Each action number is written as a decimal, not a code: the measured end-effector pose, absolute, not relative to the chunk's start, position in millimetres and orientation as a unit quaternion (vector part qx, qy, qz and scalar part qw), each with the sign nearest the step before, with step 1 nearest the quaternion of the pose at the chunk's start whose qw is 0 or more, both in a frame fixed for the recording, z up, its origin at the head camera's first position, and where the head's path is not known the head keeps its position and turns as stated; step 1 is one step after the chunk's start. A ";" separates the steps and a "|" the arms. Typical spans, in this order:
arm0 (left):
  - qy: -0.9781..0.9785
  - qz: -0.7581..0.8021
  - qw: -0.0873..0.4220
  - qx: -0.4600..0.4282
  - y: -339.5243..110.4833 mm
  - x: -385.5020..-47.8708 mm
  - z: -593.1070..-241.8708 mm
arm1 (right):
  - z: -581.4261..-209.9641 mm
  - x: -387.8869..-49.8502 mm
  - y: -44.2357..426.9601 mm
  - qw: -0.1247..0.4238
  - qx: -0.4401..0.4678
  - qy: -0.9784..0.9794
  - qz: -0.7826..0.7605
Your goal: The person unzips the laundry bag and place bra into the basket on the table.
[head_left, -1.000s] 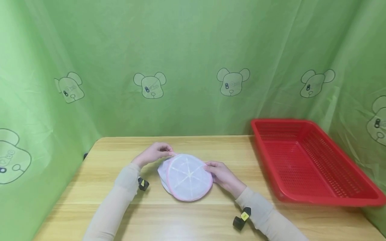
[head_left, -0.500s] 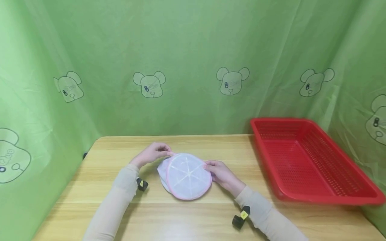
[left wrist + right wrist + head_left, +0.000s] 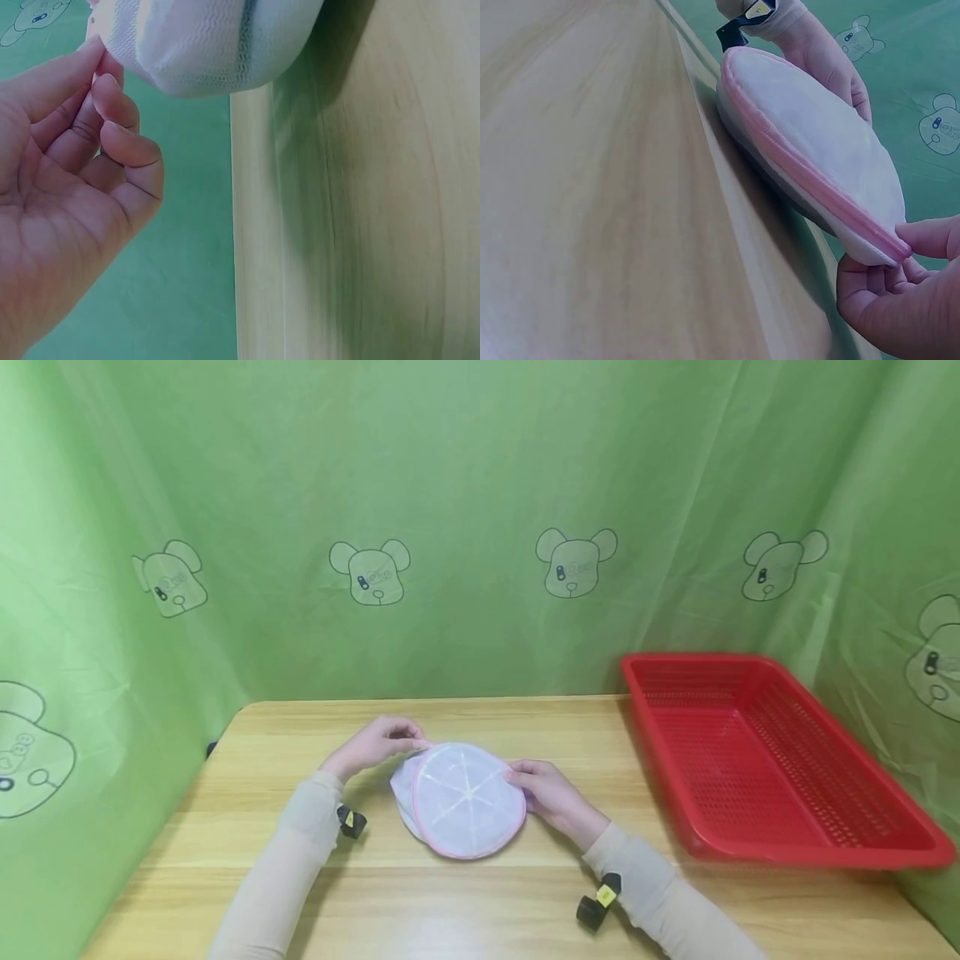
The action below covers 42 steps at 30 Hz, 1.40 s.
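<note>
- So there's a round white mesh bag with pink trim, held between both hands over the middle of the wood-look table; can't tell if its underside touches the tabletop.
- Left hand: thumb and index finger pinched tight on a little pink bit at the bag's far left edge, other fingers loosely curled.
- Right hand: pinching the bag's right rim, thumb on top, fingers curled underneath.
- The bag's round face shows pale lines crossing like spokes, and a softer, baggier part bulges out on the left.
- Big red plastic basket sits off to the right, well apart from the bag.
- Green curtain with bear-head prints hangs behind everything.
</note>
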<state>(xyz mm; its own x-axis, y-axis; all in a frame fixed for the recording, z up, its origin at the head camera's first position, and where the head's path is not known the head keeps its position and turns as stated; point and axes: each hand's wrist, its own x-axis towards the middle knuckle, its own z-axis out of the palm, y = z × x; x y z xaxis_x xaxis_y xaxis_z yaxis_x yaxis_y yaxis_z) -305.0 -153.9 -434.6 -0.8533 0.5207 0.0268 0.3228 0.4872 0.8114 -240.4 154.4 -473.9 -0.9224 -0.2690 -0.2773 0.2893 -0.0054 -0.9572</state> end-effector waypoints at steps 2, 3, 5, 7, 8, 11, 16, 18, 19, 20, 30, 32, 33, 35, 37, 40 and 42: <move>0.856 0.440 0.110 0.247 -155.3 -304.4 -435.0 | -474.0 -240.5 154.4 0.198 0.010 0.677 -0.709; 0.856 0.440 0.109 0.247 -155.9 -304.0 -435.1 | -474.2 -240.7 154.5 0.198 0.011 0.677 -0.709; 0.856 0.441 0.109 0.247 -156.8 -303.4 -435.4 | -474.5 -241.0 154.7 0.199 0.013 0.678 -0.708; 0.854 0.444 0.109 0.249 -157.4 -302.7 -435.6 | -474.6 -241.1 154.7 0.199 0.012 0.677 -0.708; 0.853 0.445 0.109 0.248 -157.6 -302.4 -435.6 | -474.6 -241.2 154.8 0.199 0.011 0.677 -0.708; 0.854 0.445 0.108 0.246 -158.0 -301.8 -434.9 | -474.4 -240.9 154.8 0.199 0.009 0.676 -0.709; 0.858 0.440 0.110 0.240 -158.4 -301.9 -434.4 | -473.8 -240.4 155.1 0.200 0.009 0.674 -0.711; 0.859 0.439 0.112 0.237 -158.6 -302.0 -435.0 | -473.7 -240.4 155.2 0.200 0.009 0.674 -0.711; 0.859 0.440 0.112 0.237 -158.7 -302.0 -435.2 | -473.7 -240.4 155.3 0.200 0.010 0.674 -0.711; 0.859 0.440 0.112 0.237 -159.0 -302.0 -435.6 | -473.7 -240.5 155.3 0.200 0.010 0.674 -0.711; 0.859 0.443 0.113 0.232 -160.8 -300.2 -435.7 | -474.7 -242.1 154.6 0.194 0.021 0.669 -0.718; 0.859 0.443 0.112 0.231 -161.1 -300.0 -436.0 | -474.9 -242.4 154.7 0.194 0.022 0.668 -0.718; 0.859 0.444 0.112 0.230 -161.3 -299.7 -436.1 | -474.7 -242.3 154.7 0.194 0.022 0.667 -0.719; 0.858 0.445 0.113 0.229 -161.6 -299.0 -436.0 | -474.5 -242.1 154.5 0.194 0.021 0.666 -0.720; 0.857 0.448 0.115 0.226 -161.8 -298.1 -435.8 | -474.0 -241.4 154.0 0.193 0.018 0.665 -0.722; 0.856 0.449 0.114 0.230 -162.4 -296.5 -435.4 | -473.7 -240.8 153.2 0.188 0.017 0.661 -0.726; 0.855 0.450 0.112 0.233 -162.9 -296.3 -435.4 | -473.5 -240.6 152.5 0.183 0.018 0.658 -0.731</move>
